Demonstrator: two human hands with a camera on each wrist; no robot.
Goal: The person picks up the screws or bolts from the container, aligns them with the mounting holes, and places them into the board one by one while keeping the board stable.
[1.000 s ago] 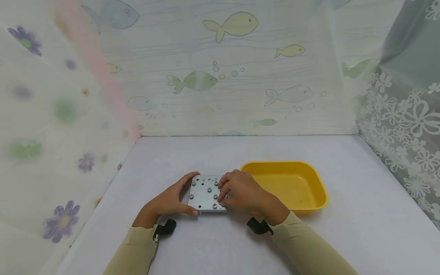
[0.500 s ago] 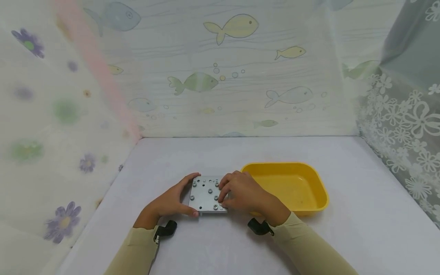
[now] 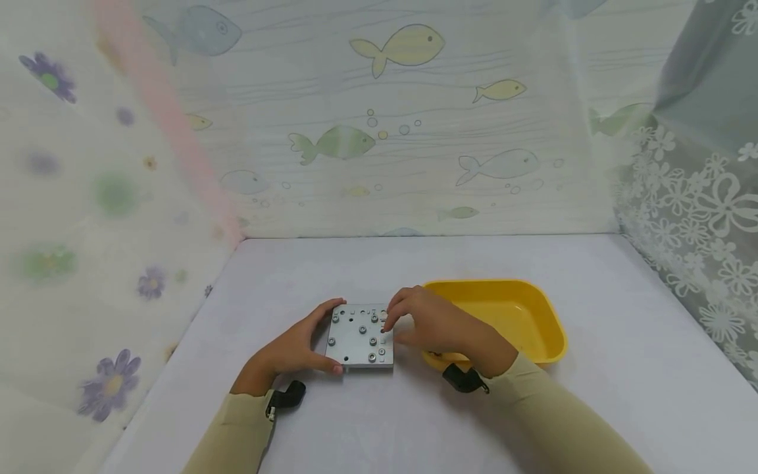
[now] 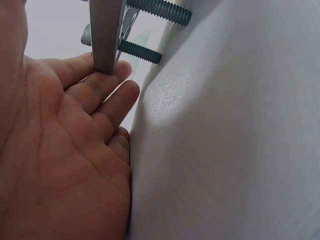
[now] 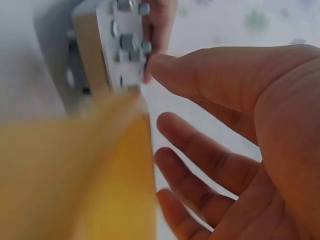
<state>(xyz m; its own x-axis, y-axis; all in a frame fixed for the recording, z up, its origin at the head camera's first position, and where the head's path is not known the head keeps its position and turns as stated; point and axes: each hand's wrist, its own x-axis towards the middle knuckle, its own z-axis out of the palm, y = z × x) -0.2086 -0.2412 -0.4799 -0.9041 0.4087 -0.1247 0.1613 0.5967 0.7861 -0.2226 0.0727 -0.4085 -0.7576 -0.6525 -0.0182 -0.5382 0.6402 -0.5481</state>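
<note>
A square silver metal plate (image 3: 349, 349) with holes and several socket-head screws (image 3: 362, 329) lies in the middle of the head view. My left hand (image 3: 290, 345) grips its left side, thumb at the near corner and a finger at the far one. Threaded screw shanks (image 4: 140, 51) stick out under the plate in the left wrist view, toward the white surface. At the plate's right edge is my right hand (image 3: 438, 322), fingers loosely bent and apart. The right wrist view shows nothing between its thumb (image 5: 200, 75) and fingers.
A yellow tray (image 3: 553, 329) stands right of the plate, partly behind my right hand and forearm. White cloth covers the table (image 3: 355, 421). A fish-patterned curtain (image 3: 408, 191) hangs behind, with flowered sheets at both sides.
My right hand has drawn back rightward from the plate's right edge, loosening its fingers and uncovering that edge and a small screw there. The left hand and plate stay in place.
</note>
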